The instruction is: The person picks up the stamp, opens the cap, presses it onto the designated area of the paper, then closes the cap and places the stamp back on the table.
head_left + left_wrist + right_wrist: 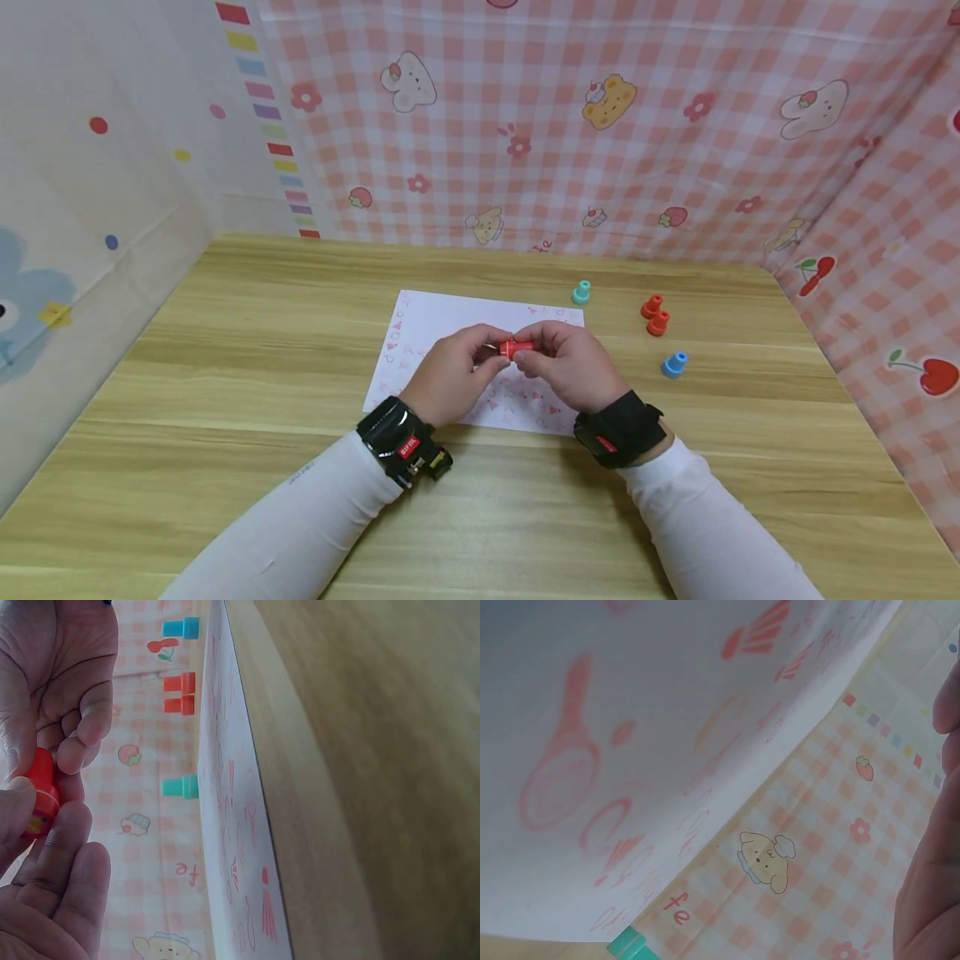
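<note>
Over the white paper [442, 312], both hands meet on a small red toy stamp [517, 348] that lies sideways between them. My left hand [450, 375] pinches its wide end between thumb and fingers. The narrow handle end is pinched by my right hand [581, 367]. In the left wrist view the red stamp [45, 787] shows a pale ring and a coloured picture on its wide end. Red printed marks [562, 761] of small shapes are scattered over the paper. Part of a hand [934, 877] shows at the right wrist view's edge; the stamp is out of that view.
A teal stamp [581, 292] stands by the paper's far right corner. Two red stamps [652, 306] stand close together to the right, with a blue stamp [675, 365] nearer. Patterned cloth [480, 125] walls the wooden table [247, 350] at the back and sides.
</note>
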`<state>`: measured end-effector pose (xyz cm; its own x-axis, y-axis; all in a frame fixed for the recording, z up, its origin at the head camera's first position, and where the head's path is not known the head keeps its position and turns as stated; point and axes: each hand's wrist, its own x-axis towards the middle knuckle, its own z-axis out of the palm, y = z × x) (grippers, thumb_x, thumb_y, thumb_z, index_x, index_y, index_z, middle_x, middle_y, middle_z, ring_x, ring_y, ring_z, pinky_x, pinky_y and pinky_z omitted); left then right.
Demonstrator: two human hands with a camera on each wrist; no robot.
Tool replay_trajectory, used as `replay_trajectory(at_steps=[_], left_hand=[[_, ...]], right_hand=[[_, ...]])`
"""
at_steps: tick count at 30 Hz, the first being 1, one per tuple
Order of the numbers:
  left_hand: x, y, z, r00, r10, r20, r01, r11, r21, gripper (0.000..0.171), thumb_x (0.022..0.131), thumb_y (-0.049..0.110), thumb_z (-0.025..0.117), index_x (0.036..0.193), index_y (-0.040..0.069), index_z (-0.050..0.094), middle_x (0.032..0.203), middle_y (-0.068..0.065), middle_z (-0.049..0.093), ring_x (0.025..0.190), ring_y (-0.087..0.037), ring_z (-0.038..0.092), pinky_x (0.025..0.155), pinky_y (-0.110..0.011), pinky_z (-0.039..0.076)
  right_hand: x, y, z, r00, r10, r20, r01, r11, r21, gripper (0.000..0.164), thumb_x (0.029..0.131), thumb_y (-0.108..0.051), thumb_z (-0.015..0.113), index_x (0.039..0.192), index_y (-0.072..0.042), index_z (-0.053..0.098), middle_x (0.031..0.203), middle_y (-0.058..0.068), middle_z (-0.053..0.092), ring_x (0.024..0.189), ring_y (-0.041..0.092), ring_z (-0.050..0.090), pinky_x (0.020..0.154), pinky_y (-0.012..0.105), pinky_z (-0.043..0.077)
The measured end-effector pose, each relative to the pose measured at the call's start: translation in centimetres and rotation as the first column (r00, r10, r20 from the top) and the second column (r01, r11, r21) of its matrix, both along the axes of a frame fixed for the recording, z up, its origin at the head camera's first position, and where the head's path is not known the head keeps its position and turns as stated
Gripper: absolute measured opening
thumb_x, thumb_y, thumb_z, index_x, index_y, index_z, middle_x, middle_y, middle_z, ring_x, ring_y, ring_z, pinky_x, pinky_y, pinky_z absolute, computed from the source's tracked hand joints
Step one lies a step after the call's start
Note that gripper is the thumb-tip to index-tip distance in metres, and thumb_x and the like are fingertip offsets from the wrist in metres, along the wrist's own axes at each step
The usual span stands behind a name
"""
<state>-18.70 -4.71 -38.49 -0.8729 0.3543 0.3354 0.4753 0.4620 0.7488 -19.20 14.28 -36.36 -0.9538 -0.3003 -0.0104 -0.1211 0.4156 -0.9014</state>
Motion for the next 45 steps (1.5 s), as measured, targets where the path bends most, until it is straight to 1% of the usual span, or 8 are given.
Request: replay_trajectory(at_steps=[7,17,26,37,45], left_hand=[[0.03,-0.02,-0.01,1.0,-0.01,0.005,0.01,1.0,0.016,0.022,0.088,0.017,0.066,0.11,0.019,0.063,0.099,0.009,0.064,0.08,0.002,0.056,0.073,-0.03,0.05],[0.04,-0.1,0.04,1.0,-0.009,0.015,0.009,1.0,0.011,0.02,0.088,0.016,0.066,0.108,0.019,0.062,0.095,0.01,0.064,0.08,0.0,0.055,0.073,-0.03,0.049],[0.04,-0.22,0.04,1.0,-0.019,0.014,0.019,1.0,0.015,0.019,0.088,0.018,0.066,0.107,0.019,0.061,0.093,0.01,0.063,0.079,-0.003,0.054,0.071,-0.031,0.049],[0.02,-0.26,-0.04,0.999,-0.032,0.002,0.032,0.999,0.037,0.018,0.087,0.016,0.068,0.103,0.018,0.061,0.091,0.009,0.063,0.077,-0.002,0.054,0.068,-0.03,0.049],[0.11,-0.3,0.12,0.999,-0.038,0.038,0.036,0.998,0.048,0.018,0.087,0.014,0.067,0.104,0.019,0.061,0.092,0.009,0.062,0.078,-0.005,0.054,0.068,-0.031,0.049]], right_hand=[[0.19,-0.12,0.25,1.0,-0.021,0.014,0.02,1.0,0.019,0.013,0.087,-0.015,0.068,0.1,-0.017,0.067,0.09,0.007,0.068,0.076,0.018,0.061,0.073,0.04,0.051],[0.16,-0.1,0.19,1.0,-0.02,-0.004,0.021,0.999,0.046,0.013,0.087,-0.015,0.068,0.1,-0.017,0.067,0.085,0.001,0.068,0.076,0.016,0.061,0.072,0.039,0.052],[0.25,-0.17,0.25,1.0,-0.021,-0.023,0.023,0.999,0.047,0.011,0.086,-0.012,0.068,0.097,-0.017,0.068,0.084,0.0,0.068,0.075,0.015,0.062,0.073,0.039,0.052],[0.4,-0.16,0.46,1.0,-0.018,-0.012,0.018,0.999,0.04,0.013,0.085,-0.011,0.068,0.097,-0.017,0.068,0.085,0.001,0.068,0.076,0.016,0.062,0.075,0.04,0.052],[0.37,-0.18,0.49,1.0,-0.017,0.005,0.017,0.999,0.028,0.012,0.086,-0.01,0.068,0.096,-0.016,0.068,0.087,0.002,0.068,0.076,0.017,0.062,0.076,0.04,0.053]])
